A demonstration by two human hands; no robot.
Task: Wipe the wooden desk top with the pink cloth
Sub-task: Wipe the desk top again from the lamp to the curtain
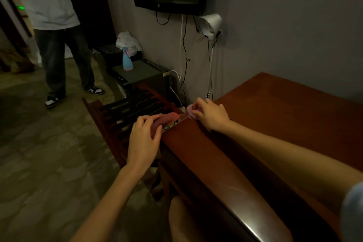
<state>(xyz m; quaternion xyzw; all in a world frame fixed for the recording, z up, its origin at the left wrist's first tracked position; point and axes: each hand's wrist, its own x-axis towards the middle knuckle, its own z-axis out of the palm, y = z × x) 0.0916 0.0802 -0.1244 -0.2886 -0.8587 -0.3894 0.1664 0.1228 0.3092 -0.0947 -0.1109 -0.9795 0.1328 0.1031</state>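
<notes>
Two hands share one pink cloth (pixel 169 119) in the head view, which is the only view. The right hand (pixel 211 115) pinches the paler end at the near-left corner of the one wooden worktop (pixel 284 116). The left hand (pixel 144 137) curls its fingers round the darker end, just off that corner. The cloth stretches between them, at 9 o'clock from the worktop's middle, and it seems hardly to lie on the wood.

I judge the step in hand to be spreading or folding the cloth, with the wiping not yet begun. The next move calls for laying it flat on the wood toward 3 o'clock and pressing down.

Counted besides: one spray bottle (pixel 127 61) at 11 o'clock from the hands, one lamp (pixel 211 23) at 12 o'clock, and one standing person (pixel 55 25).
</notes>
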